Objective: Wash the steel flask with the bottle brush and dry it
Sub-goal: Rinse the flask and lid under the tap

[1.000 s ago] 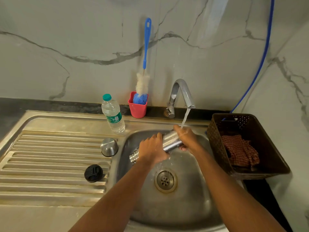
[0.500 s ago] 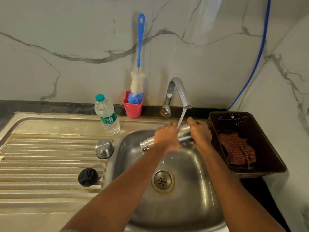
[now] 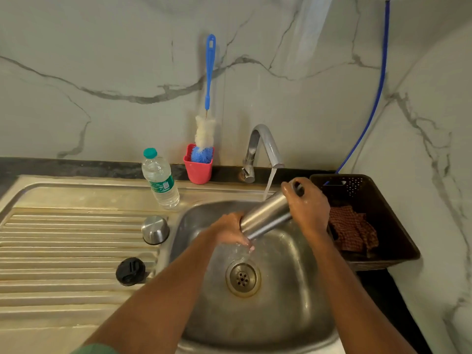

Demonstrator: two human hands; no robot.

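Note:
The steel flask (image 3: pixel 268 217) is tilted over the sink basin (image 3: pixel 288 310), mouth end low at the left, base high at the right. My left hand (image 3: pixel 229 231) grips its lower neck end, and water spills from there toward the drain (image 3: pixel 242 277). My right hand (image 3: pixel 306 204) holds the raised base end. The tap (image 3: pixel 265 146) runs, its stream falling just behind the flask. The bottle brush (image 3: pixel 208 98), blue-handled with white and blue bristles, stands in a red cup (image 3: pixel 198 169) against the wall. A steel cup lid (image 3: pixel 155 229) and a black cap (image 3: pixel 130 271) lie on the drainboard.
A clear plastic water bottle (image 3: pixel 161 178) stands on the drainboard (image 3: pixel 63 251) behind the lids. To the right of the sink a dark brown basket (image 3: pixel 398 238) holds a checked red-brown cloth (image 3: pixel 352 229). A blue hose (image 3: pixel 375 98) runs down the wall into the basket's corner.
The flask has swung from lying nearly level under the stream to tilted with its mouth end down. My right hand rose with the base end, and my left hand dropped toward the drain.

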